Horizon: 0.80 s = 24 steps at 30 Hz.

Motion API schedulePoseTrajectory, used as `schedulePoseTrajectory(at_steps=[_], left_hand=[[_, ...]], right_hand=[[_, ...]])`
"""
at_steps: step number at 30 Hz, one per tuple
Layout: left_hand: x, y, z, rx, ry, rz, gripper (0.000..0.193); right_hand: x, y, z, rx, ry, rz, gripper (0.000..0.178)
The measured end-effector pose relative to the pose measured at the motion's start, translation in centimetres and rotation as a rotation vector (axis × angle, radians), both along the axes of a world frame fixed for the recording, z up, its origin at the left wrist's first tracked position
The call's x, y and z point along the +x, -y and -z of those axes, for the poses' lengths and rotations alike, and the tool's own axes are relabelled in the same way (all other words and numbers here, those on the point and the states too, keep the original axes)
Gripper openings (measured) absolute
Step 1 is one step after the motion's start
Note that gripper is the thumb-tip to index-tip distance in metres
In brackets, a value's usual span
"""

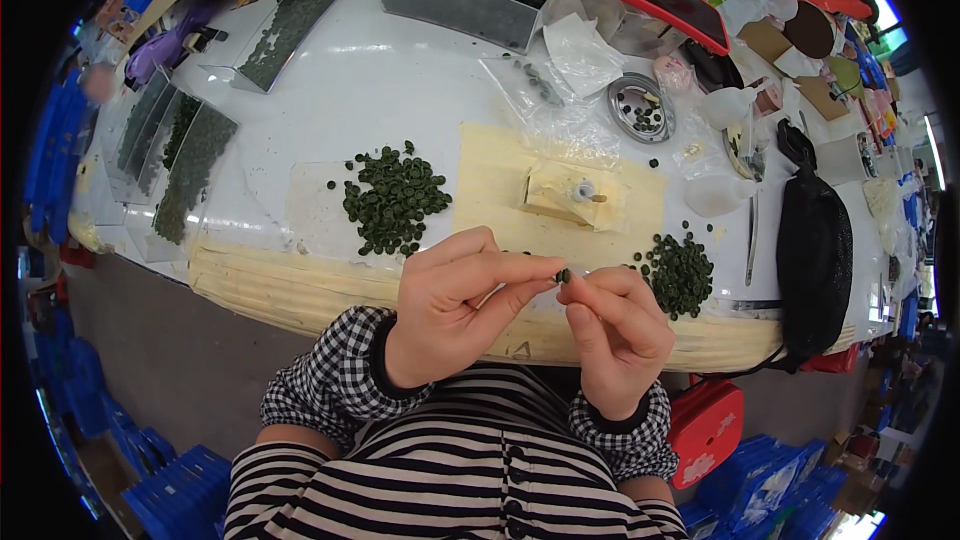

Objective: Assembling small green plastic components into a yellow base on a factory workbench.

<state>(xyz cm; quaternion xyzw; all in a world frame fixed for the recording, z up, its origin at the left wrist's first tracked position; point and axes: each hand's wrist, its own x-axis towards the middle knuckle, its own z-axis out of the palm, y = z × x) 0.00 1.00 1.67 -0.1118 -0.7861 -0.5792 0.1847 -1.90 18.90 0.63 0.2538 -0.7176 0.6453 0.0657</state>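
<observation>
Near the table's front edge my left hand (462,292) and my right hand (622,328) meet at the fingertips. Between them is a small dark green round piece (562,276), pinched by the left thumb and index finger and touched by the right fingertips. A large pile of similar dark green pieces (392,198) lies beyond my left hand. A smaller pile (680,274) is just right of my right hand. Straight ahead, a small tape-covered block (556,194) with an upright metal post (585,190) is fixed on a yellowish taped sheet (490,180).
Clear bins with green pieces (463,12) stand at the back and left. A red-cased phone (655,0) rests at the back right. Nearby are a round metal dish (641,108), plastic bags (560,130), tweezers (752,240) and a black mesh pouch (815,250).
</observation>
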Motion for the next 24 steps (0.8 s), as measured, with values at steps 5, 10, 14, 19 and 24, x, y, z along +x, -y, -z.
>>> schedulePoseTrajectory(at_steps=[5, 10, 14, 19, 24], left_hand=[[-0.12, -0.3, 0.08, 0.007, 0.004, -0.02, 0.024], [-0.21, 0.26, 0.43, 0.069, 0.069, 0.047, 0.025], [-0.03, 0.12, 0.25, 0.017, 0.002, 0.046, 0.025], [0.01, 0.11, 0.05, -0.055, -0.047, 0.053, 0.025], [-0.19, 0.51, 0.35, 0.09, 0.086, 0.128, 0.024]], right_hand=[[-0.01, -0.1, -0.09, 0.022, 0.002, 0.01, 0.03], [-0.42, 0.01, -0.57, 0.181, -0.24, 0.051, 0.032], [-0.66, -0.24, -0.51, 0.191, -0.269, 0.021, 0.034], [-0.33, -0.68, -0.38, 0.104, -0.139, -0.047, 0.036], [-0.14, -0.17, -0.61, 0.213, -0.312, 0.033, 0.035]])
